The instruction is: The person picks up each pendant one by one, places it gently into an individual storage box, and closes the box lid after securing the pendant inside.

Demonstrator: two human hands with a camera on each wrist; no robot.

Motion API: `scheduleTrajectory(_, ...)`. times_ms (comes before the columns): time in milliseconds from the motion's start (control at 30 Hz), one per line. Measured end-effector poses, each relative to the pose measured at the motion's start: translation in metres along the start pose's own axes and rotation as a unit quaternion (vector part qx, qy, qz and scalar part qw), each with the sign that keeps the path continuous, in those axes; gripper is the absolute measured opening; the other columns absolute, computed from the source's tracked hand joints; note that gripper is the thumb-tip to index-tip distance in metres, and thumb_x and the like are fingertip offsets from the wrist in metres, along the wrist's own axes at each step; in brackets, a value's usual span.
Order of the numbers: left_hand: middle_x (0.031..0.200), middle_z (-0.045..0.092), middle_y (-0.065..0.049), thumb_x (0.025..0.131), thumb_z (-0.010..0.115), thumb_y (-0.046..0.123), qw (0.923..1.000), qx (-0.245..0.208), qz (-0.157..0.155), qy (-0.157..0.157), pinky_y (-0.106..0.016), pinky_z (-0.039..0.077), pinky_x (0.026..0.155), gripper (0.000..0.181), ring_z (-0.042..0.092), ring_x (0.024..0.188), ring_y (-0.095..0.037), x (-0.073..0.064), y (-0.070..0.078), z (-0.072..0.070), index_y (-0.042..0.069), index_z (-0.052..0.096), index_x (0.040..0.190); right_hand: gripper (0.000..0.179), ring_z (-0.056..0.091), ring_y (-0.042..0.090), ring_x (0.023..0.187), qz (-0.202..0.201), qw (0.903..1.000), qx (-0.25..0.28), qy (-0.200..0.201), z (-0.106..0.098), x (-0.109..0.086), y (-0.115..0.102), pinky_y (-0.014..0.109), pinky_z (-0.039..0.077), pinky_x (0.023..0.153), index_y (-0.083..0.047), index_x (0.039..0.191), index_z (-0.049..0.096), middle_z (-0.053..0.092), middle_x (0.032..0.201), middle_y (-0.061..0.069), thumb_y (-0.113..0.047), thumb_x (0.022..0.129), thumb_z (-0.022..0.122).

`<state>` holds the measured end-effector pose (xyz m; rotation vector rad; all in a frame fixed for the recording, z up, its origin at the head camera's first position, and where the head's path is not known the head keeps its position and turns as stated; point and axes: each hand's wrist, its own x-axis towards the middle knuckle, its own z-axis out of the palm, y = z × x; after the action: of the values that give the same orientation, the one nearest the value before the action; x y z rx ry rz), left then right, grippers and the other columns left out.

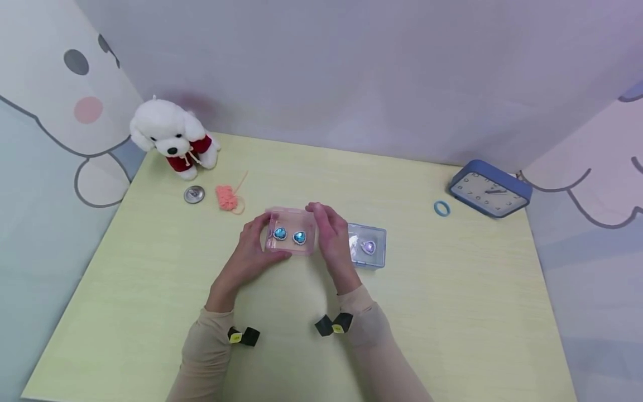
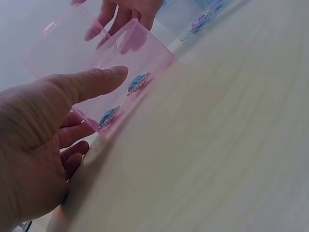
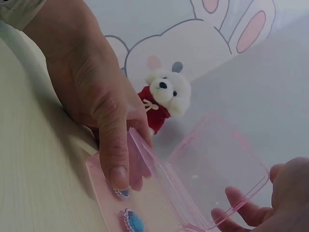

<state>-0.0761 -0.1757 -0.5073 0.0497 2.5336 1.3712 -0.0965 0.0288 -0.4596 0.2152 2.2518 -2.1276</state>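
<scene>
My left hand (image 1: 251, 251) grips the left end of a clear pink plastic box (image 2: 159, 53), thumb along its front wall, fingers around the far side. Two blue heart-shaped gems (image 1: 279, 233) with pale beaded rims lie inside. Behind them, the hinged lid (image 3: 217, 169) stands raised. At the box's right end is my right hand (image 1: 331, 237), its extended fingers touching the side edge of the lid. Just right of that hand sits a clear blue box (image 1: 379, 259) with a purple gem (image 1: 369, 247) in it. My right hand hides its left part.
A white plush dog (image 1: 163, 125) in red sits at the back left. Near it lie a round silver metal piece (image 1: 194, 194) and a coral knitted scrap (image 1: 227, 197) with a loop. Over at the back right are a blue ring (image 1: 436, 205) and a blue clock (image 1: 489, 192).
</scene>
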Motion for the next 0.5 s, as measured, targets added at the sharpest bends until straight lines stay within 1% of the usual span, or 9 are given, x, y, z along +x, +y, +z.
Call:
scheduleTrajectory(67, 0.16, 0.035, -0.017, 0.085, 0.089, 0.04, 1.0, 0.001, -0.002, -0.001, -0.069, 0.035, 0.116, 0.105, 0.035, 0.142, -0.038, 0.0, 0.0, -0.001, 0.016, 0.026, 0.166, 0.04, 0.058, 0.027, 0.137, 0.002, 0.9998, -0.017, -0.014, 0.001, -0.001, 0.0, 0.05, 0.041, 0.119, -0.004, 0.116, 0.076, 0.07, 0.136, 0.008, -0.04, 0.104, 0.063)
scheduleTrajectory(133, 0.16, 0.034, -0.018, 0.085, 0.088, 0.042, 1.0, 0.003, -0.005, -0.003, -0.07, 0.036, 0.116, 0.106, 0.036, 0.142, -0.039, 0.0, 0.001, -0.001, 0.016, 0.025, 0.166, 0.036, 0.055, 0.029, 0.14, -0.007, 0.9984, -0.048, -0.027, 0.002, -0.003, 0.002, 0.053, 0.039, 0.119, -0.007, 0.113, 0.076, 0.068, 0.14, 0.006, -0.039, 0.102, 0.066)
scheduleTrajectory(233, 0.162, 0.032, -0.018, 0.084, 0.088, 0.044, 1.0, 0.002, -0.007, -0.005, -0.071, 0.036, 0.115, 0.107, 0.036, 0.143, -0.039, 0.0, 0.001, -0.002, 0.017, 0.025, 0.167, 0.032, 0.048, 0.033, 0.146, -0.051, 0.9923, -0.105, -0.042, 0.003, -0.006, 0.005, 0.06, 0.033, 0.121, -0.008, 0.111, 0.076, 0.063, 0.145, 0.009, -0.036, 0.099, 0.068)
scheduleTrajectory(300, 0.162, 0.032, -0.017, 0.084, 0.088, 0.044, 1.0, 0.001, -0.003, -0.004, -0.07, 0.036, 0.115, 0.107, 0.036, 0.143, -0.039, 0.001, 0.0, -0.002, 0.017, 0.026, 0.166, 0.03, 0.045, 0.037, 0.147, -0.085, 0.9855, -0.14, -0.045, 0.003, -0.009, 0.007, 0.062, 0.033, 0.12, -0.008, 0.111, 0.076, 0.059, 0.149, 0.013, -0.034, 0.097, 0.069)
scheduleTrajectory(367, 0.162, 0.033, -0.017, 0.084, 0.088, 0.045, 1.0, 0.001, 0.002, -0.003, -0.07, 0.037, 0.114, 0.106, 0.036, 0.143, -0.038, 0.001, -0.001, -0.002, 0.016, 0.027, 0.166, 0.03, 0.04, 0.04, 0.149, -0.104, 0.9801, -0.162, -0.051, 0.004, -0.012, 0.01, 0.065, 0.031, 0.12, -0.009, 0.112, 0.076, 0.055, 0.152, 0.016, -0.034, 0.096, 0.071)
scheduleTrajectory(400, 0.162, 0.033, -0.017, 0.084, 0.088, 0.045, 1.0, 0.001, 0.002, -0.003, -0.07, 0.038, 0.113, 0.106, 0.036, 0.143, -0.038, 0.001, -0.001, -0.002, 0.016, 0.027, 0.165, 0.03, 0.039, 0.041, 0.149, -0.108, 0.9779, -0.171, -0.054, 0.004, -0.013, 0.012, 0.065, 0.032, 0.119, -0.01, 0.113, 0.075, 0.052, 0.154, 0.017, -0.034, 0.096, 0.072)
scheduleTrajectory(500, 0.162, 0.033, -0.017, 0.083, 0.088, 0.048, 1.0, 0.0, 0.001, -0.004, -0.07, 0.038, 0.113, 0.107, 0.036, 0.143, -0.038, 0.0, -0.001, -0.002, 0.017, 0.028, 0.165, 0.032, 0.036, 0.045, 0.15, -0.103, 0.9746, -0.187, -0.067, 0.006, -0.016, 0.015, 0.065, 0.033, 0.118, -0.01, 0.117, 0.072, 0.045, 0.159, 0.018, -0.032, 0.094, 0.076)
